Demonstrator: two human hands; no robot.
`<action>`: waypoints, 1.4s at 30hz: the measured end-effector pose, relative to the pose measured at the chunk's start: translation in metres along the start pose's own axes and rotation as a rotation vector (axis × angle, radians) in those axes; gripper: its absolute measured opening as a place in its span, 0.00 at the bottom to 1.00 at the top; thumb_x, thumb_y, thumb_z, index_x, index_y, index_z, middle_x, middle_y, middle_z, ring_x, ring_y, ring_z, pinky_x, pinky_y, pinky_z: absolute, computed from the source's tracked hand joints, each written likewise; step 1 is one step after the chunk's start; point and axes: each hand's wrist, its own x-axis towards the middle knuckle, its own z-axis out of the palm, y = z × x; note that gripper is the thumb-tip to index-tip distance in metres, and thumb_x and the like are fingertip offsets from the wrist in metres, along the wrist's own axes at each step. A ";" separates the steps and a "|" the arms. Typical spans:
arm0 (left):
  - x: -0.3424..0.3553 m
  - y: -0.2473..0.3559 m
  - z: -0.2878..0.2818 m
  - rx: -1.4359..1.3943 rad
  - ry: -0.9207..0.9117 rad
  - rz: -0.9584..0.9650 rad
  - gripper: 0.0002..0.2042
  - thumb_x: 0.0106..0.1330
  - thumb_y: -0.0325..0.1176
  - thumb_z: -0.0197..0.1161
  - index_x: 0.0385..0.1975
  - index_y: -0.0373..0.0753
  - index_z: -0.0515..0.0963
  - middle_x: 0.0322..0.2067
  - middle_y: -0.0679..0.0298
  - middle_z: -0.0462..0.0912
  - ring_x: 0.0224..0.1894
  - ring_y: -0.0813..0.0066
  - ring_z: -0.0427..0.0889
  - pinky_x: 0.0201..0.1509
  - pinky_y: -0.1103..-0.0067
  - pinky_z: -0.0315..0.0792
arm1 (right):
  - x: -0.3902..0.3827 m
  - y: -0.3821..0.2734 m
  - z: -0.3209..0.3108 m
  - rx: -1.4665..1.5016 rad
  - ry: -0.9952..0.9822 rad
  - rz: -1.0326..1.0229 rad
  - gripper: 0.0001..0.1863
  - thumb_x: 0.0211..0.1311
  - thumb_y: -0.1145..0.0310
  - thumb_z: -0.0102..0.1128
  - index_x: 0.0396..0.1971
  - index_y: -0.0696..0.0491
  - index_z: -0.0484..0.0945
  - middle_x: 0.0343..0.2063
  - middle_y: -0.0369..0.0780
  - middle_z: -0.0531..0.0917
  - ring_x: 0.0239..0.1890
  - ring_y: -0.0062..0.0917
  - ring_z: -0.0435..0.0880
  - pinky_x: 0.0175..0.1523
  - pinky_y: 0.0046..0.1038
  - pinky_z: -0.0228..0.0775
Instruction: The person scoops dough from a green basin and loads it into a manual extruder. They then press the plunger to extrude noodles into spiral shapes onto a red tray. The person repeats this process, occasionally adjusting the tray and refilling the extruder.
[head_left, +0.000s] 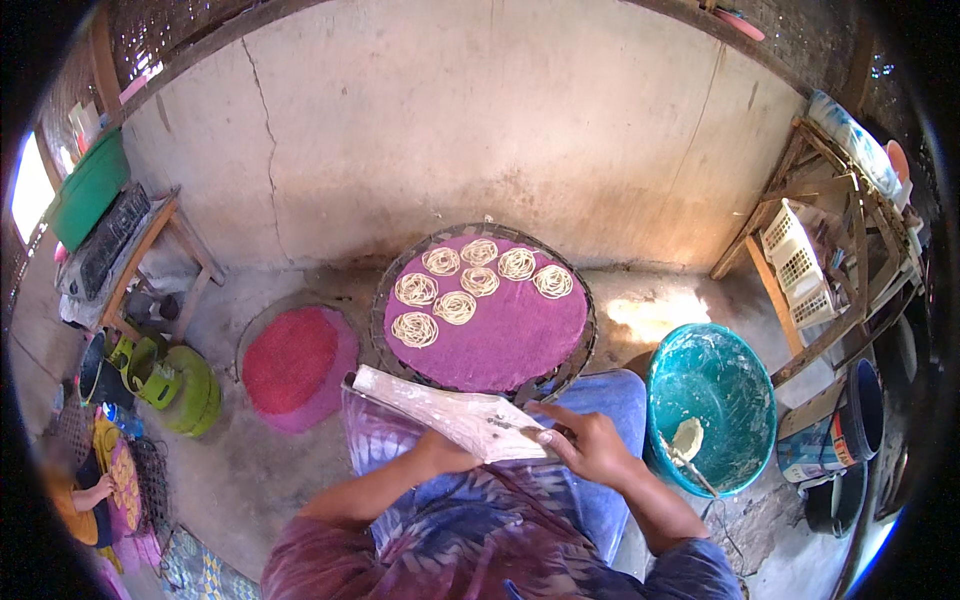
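Observation:
Across my lap lies a whitish, dough-smeared bag [450, 410], wide at its upper left and folded toward the right. My left hand [447, 454] grips it from below, its fingers mostly hidden behind the bag. At the right end my right hand [585, 445] holds the bag's edge between thumb and fingers. Just beyond my knees is a round tray [590, 335] lined with purple cloth [500, 350]. Several pale coils of thin dough strands, such as this coil [455, 308], lie on its far and left parts.
A teal basin [715, 360] on the right holds a dough lump [688, 438] and a stick-like handle. Left are red and pink cloths [290, 355] and green gas cylinders [185, 395]. A wooden rack [780, 290] stands right. Another person's hand [100, 488] works at far left.

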 end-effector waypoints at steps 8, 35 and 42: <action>-0.003 0.006 0.066 -0.432 -0.027 0.242 0.15 0.68 0.35 0.53 0.51 0.38 0.70 0.42 0.57 0.79 0.48 0.66 0.78 0.53 0.68 0.71 | 0.048 0.013 -0.013 0.222 -0.057 -0.432 0.33 0.69 0.47 0.35 0.49 0.63 0.76 0.17 0.46 0.77 0.20 0.37 0.80 0.32 0.35 0.74; 0.000 0.062 -0.032 -0.754 0.599 0.445 0.28 0.63 0.37 0.64 0.62 0.39 0.64 0.61 0.57 0.67 0.60 0.58 0.71 0.66 0.62 0.62 | 0.065 -0.056 -0.089 1.367 1.349 -0.294 0.15 0.72 0.55 0.47 0.42 0.52 0.73 0.20 0.31 0.66 0.25 0.17 0.71 0.40 0.26 0.72; 0.009 0.111 -0.074 -0.900 0.756 0.747 0.06 0.65 0.34 0.53 0.31 0.42 0.64 0.30 0.67 0.64 0.34 0.75 0.64 0.44 0.74 0.62 | 0.023 -0.012 0.022 1.221 0.229 0.389 0.26 0.70 0.49 0.48 0.35 0.59 0.80 0.27 0.40 0.84 0.32 0.29 0.82 0.41 0.31 0.74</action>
